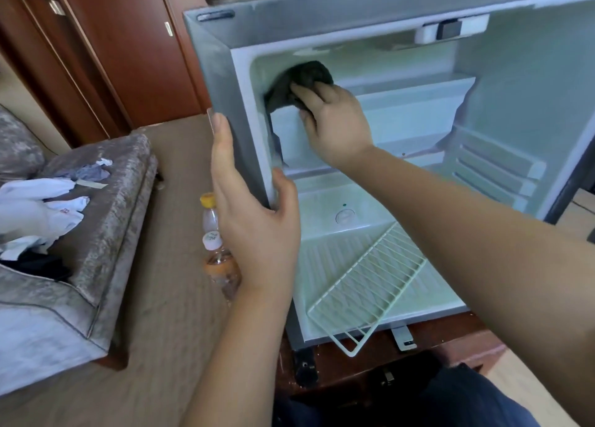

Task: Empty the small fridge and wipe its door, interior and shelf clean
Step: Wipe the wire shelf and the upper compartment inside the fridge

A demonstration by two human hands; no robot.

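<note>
right hand (335, 127) fingers curled on cloth (306, 75) | left hand (254, 220) gripped fridge (222, 82) edge | shelf (370, 285) lay diagonal, corner poking out | sofa (96, 233) left

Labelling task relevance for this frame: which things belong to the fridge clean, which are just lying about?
Job: fridge; cloth in right hand; left hand gripping the fridge edge; wire shelf, loose inside; bottles on floor, likely taken out.
Lying about: sofa; clothes on it; wooden door.
</note>
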